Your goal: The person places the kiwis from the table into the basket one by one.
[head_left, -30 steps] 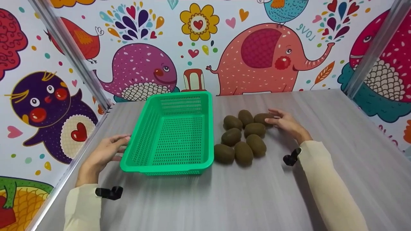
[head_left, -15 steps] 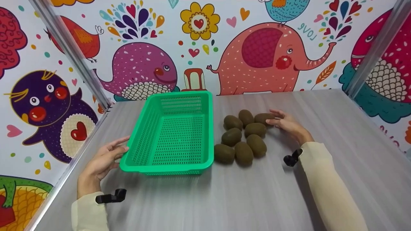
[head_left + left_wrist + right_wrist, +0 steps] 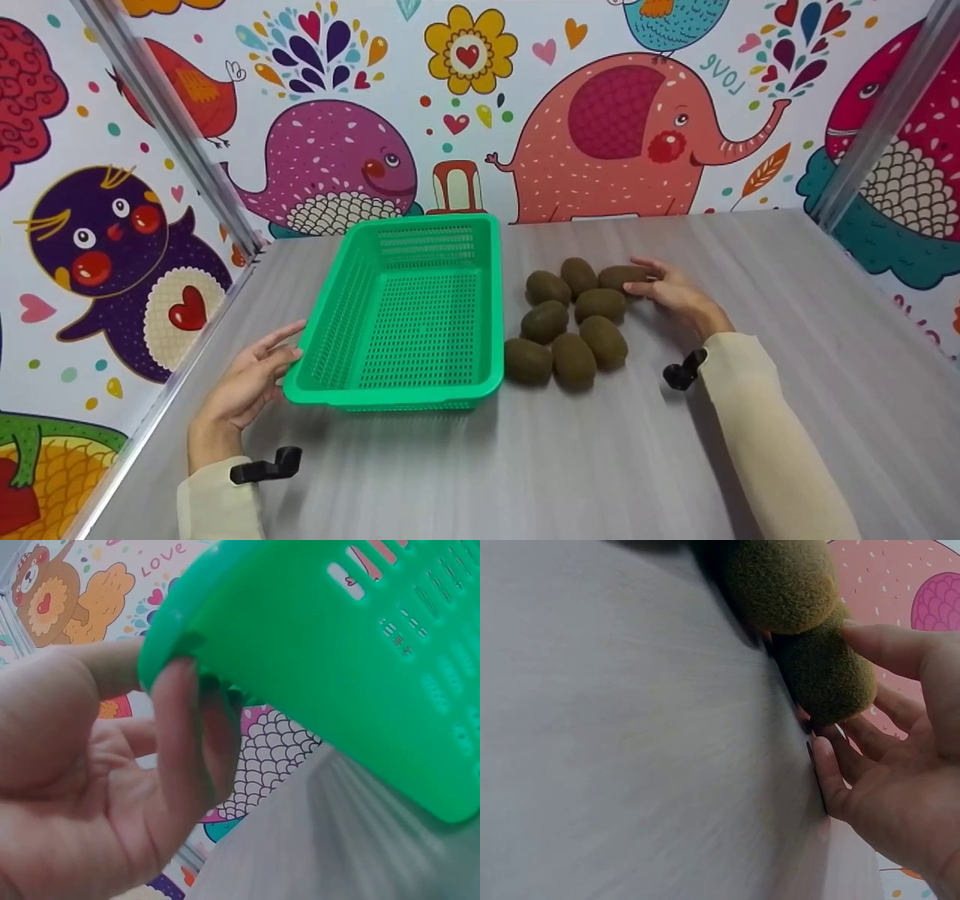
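Note:
An oblong green plastic basket (image 3: 497,307) with slotted walls stands left of centre in the head view, its inside bare. At its near left corner my left hand (image 3: 244,386) holds the rim (image 3: 169,630) between thumb and fingers, some of them hidden behind the basket wall. Brown fuzzy kiwis lie in a cluster just right of the basket. My right hand (image 3: 679,296) grips the kiwi (image 3: 618,277) at the cluster's far right, thumb on one side and fingers round the other. In the right wrist view this kiwi (image 3: 826,675) still rests at table level.
Several other kiwis (image 3: 574,361) lie close together, the nearest left one (image 3: 528,361) against the basket's right side. The grey table (image 3: 420,480) ends at printed cartoon walls (image 3: 465,112). Metal posts (image 3: 180,135) rise at the left and right corners.
My left hand has slid a little nearer along the basket's rim, its wrist shifting slightly right. The right hand stays at the same kiwi, with hardly any movement.

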`<state>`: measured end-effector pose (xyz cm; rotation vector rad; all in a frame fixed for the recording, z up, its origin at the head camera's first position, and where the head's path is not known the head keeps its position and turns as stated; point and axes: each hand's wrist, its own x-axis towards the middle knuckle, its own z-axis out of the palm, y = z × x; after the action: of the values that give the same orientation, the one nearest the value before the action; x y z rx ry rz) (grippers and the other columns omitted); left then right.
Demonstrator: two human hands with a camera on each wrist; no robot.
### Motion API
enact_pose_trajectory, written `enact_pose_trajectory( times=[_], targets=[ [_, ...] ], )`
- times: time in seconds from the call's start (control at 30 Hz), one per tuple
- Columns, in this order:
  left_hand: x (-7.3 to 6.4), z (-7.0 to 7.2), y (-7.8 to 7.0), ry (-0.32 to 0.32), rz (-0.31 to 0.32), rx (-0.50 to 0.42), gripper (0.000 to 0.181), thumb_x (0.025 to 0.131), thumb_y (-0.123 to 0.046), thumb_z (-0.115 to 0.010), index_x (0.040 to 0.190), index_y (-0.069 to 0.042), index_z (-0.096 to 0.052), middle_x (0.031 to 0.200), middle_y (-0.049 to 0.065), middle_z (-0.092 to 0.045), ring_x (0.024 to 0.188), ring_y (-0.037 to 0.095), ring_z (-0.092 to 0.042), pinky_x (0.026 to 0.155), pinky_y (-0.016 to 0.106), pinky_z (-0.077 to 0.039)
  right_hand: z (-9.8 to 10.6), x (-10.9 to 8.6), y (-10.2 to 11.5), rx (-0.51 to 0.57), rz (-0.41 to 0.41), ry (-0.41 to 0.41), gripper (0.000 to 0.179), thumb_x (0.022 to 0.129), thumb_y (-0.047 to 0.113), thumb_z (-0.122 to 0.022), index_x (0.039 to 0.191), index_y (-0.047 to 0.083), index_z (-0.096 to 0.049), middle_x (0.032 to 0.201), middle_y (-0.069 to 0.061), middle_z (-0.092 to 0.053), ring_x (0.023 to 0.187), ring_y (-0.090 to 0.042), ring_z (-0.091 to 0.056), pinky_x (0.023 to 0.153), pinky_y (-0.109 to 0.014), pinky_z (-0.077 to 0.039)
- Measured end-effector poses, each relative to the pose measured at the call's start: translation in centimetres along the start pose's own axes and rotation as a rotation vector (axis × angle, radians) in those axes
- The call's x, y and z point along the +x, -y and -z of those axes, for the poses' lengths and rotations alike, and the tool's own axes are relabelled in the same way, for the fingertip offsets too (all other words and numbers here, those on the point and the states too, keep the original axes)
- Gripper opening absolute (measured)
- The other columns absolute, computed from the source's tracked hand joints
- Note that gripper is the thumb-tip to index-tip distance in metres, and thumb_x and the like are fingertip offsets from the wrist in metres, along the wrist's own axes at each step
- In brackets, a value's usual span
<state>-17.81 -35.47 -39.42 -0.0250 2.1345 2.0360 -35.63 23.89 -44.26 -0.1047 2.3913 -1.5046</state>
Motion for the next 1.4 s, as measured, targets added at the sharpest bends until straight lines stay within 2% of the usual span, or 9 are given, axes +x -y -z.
enact_pose_trajectory(
  times=[0.2,0.33,0.5,0.67,0.9,1.03,1.2,1.4],
  targets=[
    [-0.1,0.1,0.1,0.03,-0.013,0.012,0.058,0.104,-0.014,-0.051,0.156,-0.005,-0.025,0.116,-0.005,-0.069,0.094,0.013,-0.073,0.076,0.034,-0.063,-0.1,-0.1,-0.2,-0.044,0.014,-0.002,0.071,0.099,0.03,-0.06,0.159,0.012,-0.026,0.162,-0.021,-0.027,0.15,-0.039,-0.024,0.125,-0.06,-0.016],
    [-0.2,0.2,0.1,0.041,-0.023,-0.001,0.058,0.104,-0.013,-0.05,0.156,-0.004,-0.024,0.117,-0.005,-0.07,0.094,0.013,-0.073,0.075,0.033,-0.063,-0.2,-0.4,0.1,-0.011,-0.013,-0.014,0.069,0.098,0.03,-0.062,0.157,0.014,-0.03,0.161,-0.019,-0.03,0.149,-0.038,-0.026,0.126,-0.059,-0.016],
    [-0.2,0.2,0.1,0.023,-0.026,-0.002,0.055,0.104,-0.013,-0.051,0.154,-0.007,-0.028,0.116,-0.005,-0.07,0.092,0.013,-0.073,0.074,0.033,-0.063,-0.4,-0.3,0.4,0.004,-0.005,-0.044,0.073,0.097,0.034,-0.064,0.157,0.008,-0.03,0.159,-0.021,-0.032,0.144,-0.037,-0.032,0.125,-0.054,-0.024],
    [-0.2,0.2,0.3,0.025,-0.036,-0.017,0.051,0.104,-0.012,-0.05,0.152,-0.01,-0.033,0.114,-0.004,-0.071,0.089,0.013,-0.074,0.072,0.032,-0.063,-0.5,0.0,0.5,-0.005,-0.018,-0.093,0.075,0.096,0.038,-0.066,0.155,0.007,-0.033,0.154,-0.021,-0.038,0.133,-0.034,-0.041,0.118,-0.048,-0.035],
    [-0.2,0.2,0.6,0.024,-0.04,-0.049,0.043,0.104,-0.01,-0.05,0.146,-0.017,-0.041,0.11,-0.003,-0.072,0.086,0.012,-0.073,0.071,0.032,-0.063,-0.2,0.2,0.7,0.004,-0.019,-0.154,0.071,0.096,0.034,-0.065,0.152,0.002,-0.034,0.148,-0.022,-0.042,0.127,-0.032,-0.045,0.114,-0.044,-0.04],
    [0.0,0.1,0.5,0.011,-0.034,-0.041,0.046,0.103,-0.01,-0.051,0.148,-0.014,-0.038,0.109,-0.003,-0.071,0.086,0.012,-0.073,0.073,0.032,-0.063,0.0,0.0,1.3,0.017,-0.042,-0.183,0.075,0.095,0.037,-0.067,0.152,0.003,-0.033,0.151,-0.021,-0.041,0.128,-0.031,-0.046,0.112,-0.042,-0.043],
    [0.1,-0.1,0.3,-0.017,-0.02,-0.041,0.049,0.103,-0.009,-0.051,0.149,-0.012,-0.037,0.108,-0.003,-0.069,0.086,0.011,-0.072,0.074,0.033,-0.063,0.3,-0.3,2.5,0.06,-0.053,-0.193,0.078,0.093,0.039,-0.069,0.154,0.006,-0.031,0.153,-0.02,-0.039,0.132,-0.034,-0.045,0.114,-0.047,-0.044],
    [0.3,-0.3,0.2,-0.033,-0.004,-0.043,0.05,0.102,-0.008,-0.052,0.149,-0.011,-0.036,0.109,-0.004,-0.07,0.087,0.011,-0.072,0.075,0.034,-0.063,0.6,-0.5,4.2,0.062,-0.022,-0.204,0.081,0.093,0.039,-0.07,0.155,0.006,-0.03,0.154,-0.02,-0.039,0.134,-0.036,-0.045,0.118,-0.048,-0.04]
  ],
)
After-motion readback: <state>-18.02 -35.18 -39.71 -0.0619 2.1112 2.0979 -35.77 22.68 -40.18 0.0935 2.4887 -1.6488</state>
